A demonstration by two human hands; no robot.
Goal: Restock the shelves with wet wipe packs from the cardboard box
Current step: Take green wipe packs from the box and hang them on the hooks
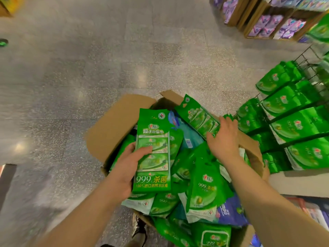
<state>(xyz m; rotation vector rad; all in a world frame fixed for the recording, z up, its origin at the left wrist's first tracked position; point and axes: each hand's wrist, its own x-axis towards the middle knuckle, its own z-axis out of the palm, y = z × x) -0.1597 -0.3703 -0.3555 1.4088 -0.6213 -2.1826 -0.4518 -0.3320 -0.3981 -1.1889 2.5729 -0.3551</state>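
My left hand (128,166) has its fingers (145,150) curled round a long green multipack of wet wipes (153,150), thumb across the front and the rest behind, holding it upright above the open cardboard box (114,122). My right hand (222,138) reaches further in, fingers spread and laid over the lower end of a second green pack (197,114) that leans on the far rim of the box; whether I have truly closed on it I cannot tell, since the palm hides the underside.

Beneath both hands the box is heaped with loose green wipe packs (204,191), with a blue pack (188,138) and a purple one (229,211) mixed among them. It sits on the speckled floor (89,68), just beside the shelf.

To my right, the wire shelf tiers (293,113) already carry rows of matching green packs (302,125), standing in lines tier over tier. Further off, wooden units (252,16) hold purple goods.

I judge the job to be well under way but far from finished: the shelf looks fairly full where I can see it, yet the box is still loaded nearly to the brim. The pack in my left hand has yet to reach the shelf, and many more remain after it.
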